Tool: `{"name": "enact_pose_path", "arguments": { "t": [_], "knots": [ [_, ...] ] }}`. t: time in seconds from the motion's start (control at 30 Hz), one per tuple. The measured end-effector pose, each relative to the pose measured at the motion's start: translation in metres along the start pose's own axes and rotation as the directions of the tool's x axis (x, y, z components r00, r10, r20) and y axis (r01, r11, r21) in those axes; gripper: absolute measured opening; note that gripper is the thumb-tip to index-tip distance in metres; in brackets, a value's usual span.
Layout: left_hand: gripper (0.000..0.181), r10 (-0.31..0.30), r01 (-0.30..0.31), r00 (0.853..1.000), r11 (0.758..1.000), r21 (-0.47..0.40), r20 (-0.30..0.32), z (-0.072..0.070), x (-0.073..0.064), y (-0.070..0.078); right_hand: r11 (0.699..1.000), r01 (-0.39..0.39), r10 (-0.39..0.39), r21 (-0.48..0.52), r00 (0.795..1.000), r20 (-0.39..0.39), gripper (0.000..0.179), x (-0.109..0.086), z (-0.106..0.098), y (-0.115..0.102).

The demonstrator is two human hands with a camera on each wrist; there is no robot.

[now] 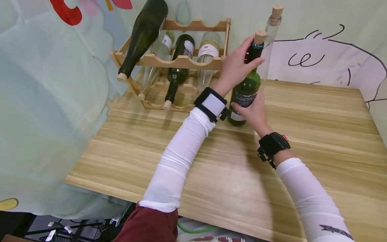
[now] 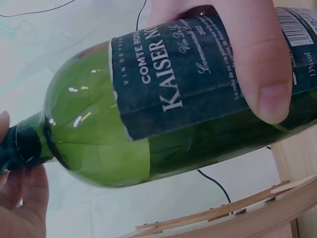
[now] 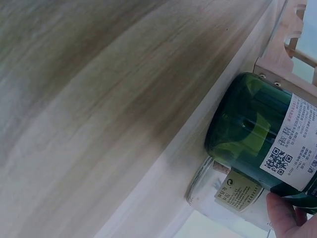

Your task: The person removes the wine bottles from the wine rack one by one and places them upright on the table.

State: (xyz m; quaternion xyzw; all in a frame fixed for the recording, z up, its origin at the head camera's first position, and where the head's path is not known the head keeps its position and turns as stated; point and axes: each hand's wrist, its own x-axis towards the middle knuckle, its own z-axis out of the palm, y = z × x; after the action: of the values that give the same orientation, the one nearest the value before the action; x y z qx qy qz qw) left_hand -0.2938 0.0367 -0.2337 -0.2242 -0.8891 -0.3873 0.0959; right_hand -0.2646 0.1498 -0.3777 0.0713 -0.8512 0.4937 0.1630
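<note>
Green glass bottle with dark label and cork (image 1: 245, 97) roughly upright, just right of the pale wooden bottle rack (image 1: 182, 62), in front of a clear corked glass bottle (image 1: 272, 28); left hand (image 1: 237, 64) grips the green one's neck, right hand (image 1: 256, 111) its lower body; can't tell if base touches the wood-grain tabletop (image 1: 317, 134)

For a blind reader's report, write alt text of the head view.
A person holds a corked green bottle at a wooden table, left hand on its neck, right hand around its body. Behind it is a clear corked bottle; at left, a wooden rack holds four more.
</note>
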Motion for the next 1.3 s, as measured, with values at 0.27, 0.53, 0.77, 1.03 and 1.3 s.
{"name": "enact_pose_path", "arguments": {
  "t": [0.27,0.53,0.77,1.03,1.3],
  "knots": [
    [0.067,0.003,-0.003,1.0,1.0,-0.022,-0.019,0.003,0.0,-0.002,0.999,-0.018,0.018,-0.034,1.0,-0.001,0.081,0.0,0.0,-0.001],
    [0.072,0.007,-0.008,0.999,0.999,-0.041,-0.035,0.002,0.0,-0.003,1.0,-0.017,0.017,-0.023,1.0,0.008,0.082,0.0,-0.001,-0.005],
    [0.078,0.024,-0.028,0.999,0.991,-0.128,-0.029,-0.002,-0.014,-0.005,0.999,-0.026,0.027,-0.029,1.0,0.005,0.083,-0.001,0.0,-0.003],
    [0.063,0.117,-0.137,0.971,0.987,-0.086,-0.207,-0.016,-0.047,-0.015,0.999,-0.037,0.037,-0.014,0.999,0.005,0.083,-0.003,0.001,-0.002],
    [0.041,0.141,-0.249,0.877,0.951,-0.183,-0.459,-0.037,-0.075,-0.036,0.999,-0.033,0.033,-0.014,0.999,0.005,0.085,-0.003,0.0,-0.002]
  ]
}}
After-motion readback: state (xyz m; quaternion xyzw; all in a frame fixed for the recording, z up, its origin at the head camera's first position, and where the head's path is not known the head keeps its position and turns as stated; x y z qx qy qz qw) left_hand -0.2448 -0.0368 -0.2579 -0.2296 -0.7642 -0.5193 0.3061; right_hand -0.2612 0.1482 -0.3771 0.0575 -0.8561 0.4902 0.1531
